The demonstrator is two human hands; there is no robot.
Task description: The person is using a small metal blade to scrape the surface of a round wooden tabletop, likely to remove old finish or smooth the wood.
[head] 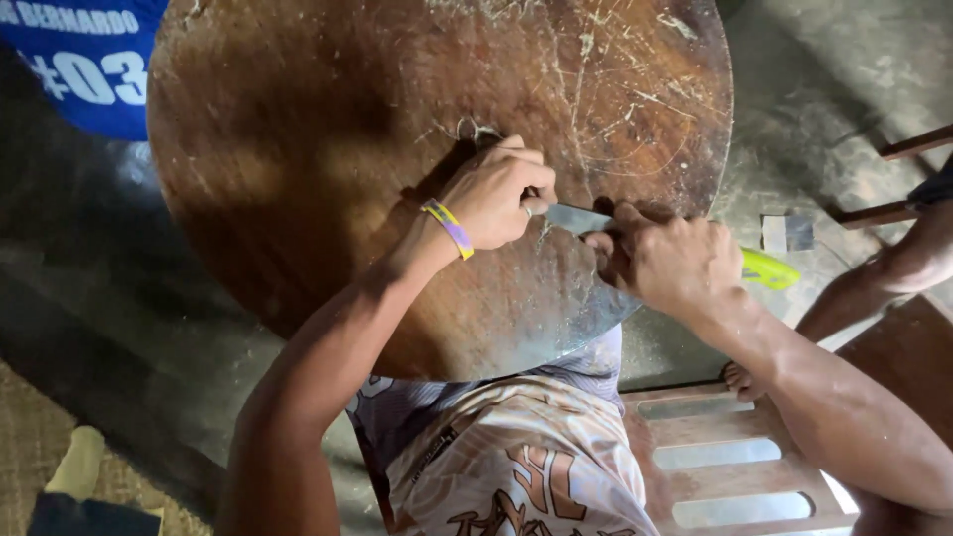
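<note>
Closest to the camera is the person's lap, in patterned shorts (516, 467), and they're sitting on a slatted wooden stool (735, 457) that pokes out on the right side. The bottom edge of a big round wooden board (298, 149) reaches over the knees, and it's really scratched up, with pale scrape marks all over the upper right part.

Both hands are on the board's lower right area. The right hand (670, 263) is closed in a fist around a scraper (586, 220) with a flat metal blade and a yellow-green handle, which sticks out past the knuckles on the right. The blade lies flat against the wood and points left. The left hand (496, 194) is curled with the fingers bent down, pressing on the blade's tip just beside the right hand; the two hands nearly touch. There's a yellow and purple wristband (448, 227) on the left wrist.

Further out, a small grey block (787, 233) lies on the dusty concrete floor (794, 109) to the right. Top left, a blue cloth with white lettering (89, 60) sits behind the board's rim.
</note>
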